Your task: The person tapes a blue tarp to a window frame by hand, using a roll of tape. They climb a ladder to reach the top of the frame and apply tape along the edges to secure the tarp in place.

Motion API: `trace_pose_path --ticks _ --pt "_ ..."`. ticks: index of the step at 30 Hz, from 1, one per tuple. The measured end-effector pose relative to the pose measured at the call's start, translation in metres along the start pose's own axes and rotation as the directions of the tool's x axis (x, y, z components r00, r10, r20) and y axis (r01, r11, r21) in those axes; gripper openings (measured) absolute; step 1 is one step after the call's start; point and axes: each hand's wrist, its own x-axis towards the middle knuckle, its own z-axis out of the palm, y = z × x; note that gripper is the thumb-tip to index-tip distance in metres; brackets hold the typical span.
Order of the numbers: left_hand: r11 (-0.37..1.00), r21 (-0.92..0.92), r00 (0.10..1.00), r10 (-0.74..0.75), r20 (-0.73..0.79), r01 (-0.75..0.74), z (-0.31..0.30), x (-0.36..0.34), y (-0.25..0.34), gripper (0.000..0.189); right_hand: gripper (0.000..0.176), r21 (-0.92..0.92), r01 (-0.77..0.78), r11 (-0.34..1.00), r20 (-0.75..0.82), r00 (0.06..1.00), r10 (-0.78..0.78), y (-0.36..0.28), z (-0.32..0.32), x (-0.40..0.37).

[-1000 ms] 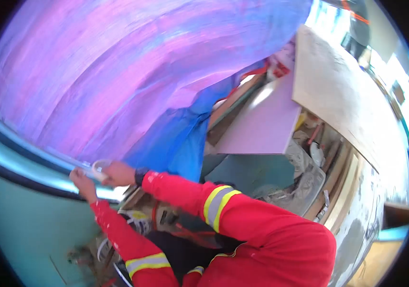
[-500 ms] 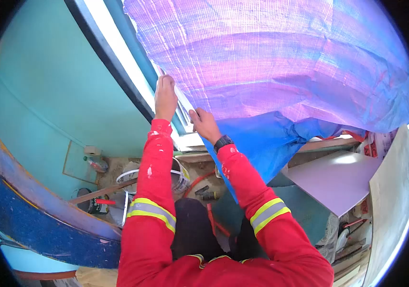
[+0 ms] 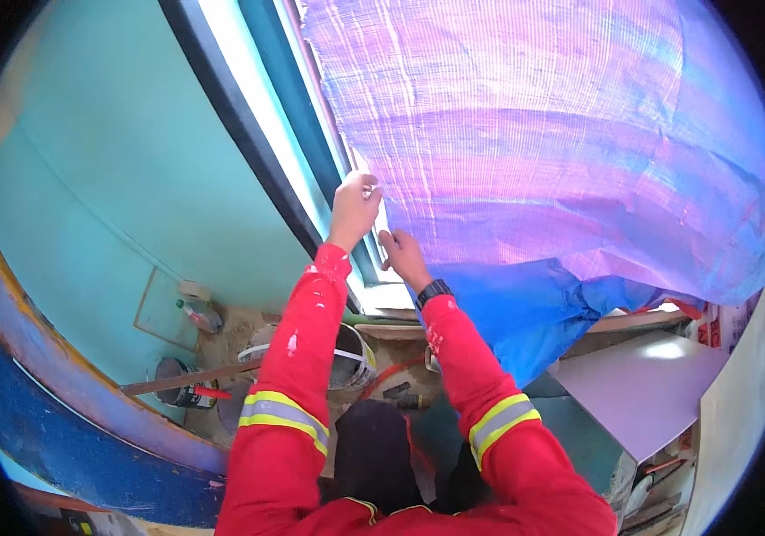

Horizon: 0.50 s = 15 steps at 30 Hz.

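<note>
A blue and purple woven tarpaulin [image 3: 543, 134], lit from behind, hangs over the window opening, with a darker blue fold at its lower end. My left hand [image 3: 356, 212] is closed at the tarpaulin's left edge, its fingers bent toward the sheet beside the window frame [image 3: 289, 98]. Lower down the same edge, my right hand [image 3: 406, 258] pinches with thumb and forefinger; the exact contact is partly hidden. A dark watch [image 3: 434, 292] is on the right wrist. Both arms wear red sleeves with reflective bands and white paint spots.
Below the window, a bucket [image 3: 351, 357] stands on the dusty floor. To its left are a black paint can [image 3: 172, 380] and a plastic bottle [image 3: 199, 314]. A pale flat panel [image 3: 642, 389] lies at right. A blue curved edge [image 3: 88, 456] borders the lower left.
The view has shifted, so the window and tarpaulin appear farther right and lower. My hands have come slightly closer together along the tarpaulin's edge, the left fingers bending more toward the sheet.
</note>
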Motion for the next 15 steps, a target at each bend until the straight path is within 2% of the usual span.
trace_pose_path --ticks 3,4,6,7,11,15 --pt "0.986 -0.149 0.99 -0.089 -0.105 0.073 0.002 -0.009 -0.002 0.013 0.046 0.002 -0.006 1.0 0.031 0.999 0.006 -0.006 -0.009 -0.008" --pt "0.989 -0.143 0.989 -0.067 -0.131 0.048 0.003 -0.012 -0.002 0.011 0.046 -0.02 0.009 1.0 0.054 0.999 -0.007 -0.011 -0.012 -0.012" --pt "0.992 -0.122 0.983 -0.007 -0.186 -0.016 -0.002 -0.012 0.007 0.009 0.045 -0.055 0.054 0.997 0.095 0.994 -0.049 -0.023 -0.02 -0.014" --pt "0.982 -0.16 0.969 0.065 -0.237 -0.105 -0.006 -0.011 0.012 0.009 0.043 -0.02 0.017 1.0 0.131 0.991 -0.015 -0.031 -0.026 -0.017" --pt "0.983 -0.021 0.941 0.166 -0.294 -0.18 -0.043 0.005 0.047 0.009 0.041 0.024 0.057 0.998 0.16 0.985 -0.06 -0.069 -0.034 -0.016" --pt "0.926 0.093 0.897 0.377 -0.231 -0.365 -0.079 0.054 0.073 0.01 0.039 0.148 0.136 0.979 0.139 0.978 -0.157 -0.123 -0.029 -0.007"
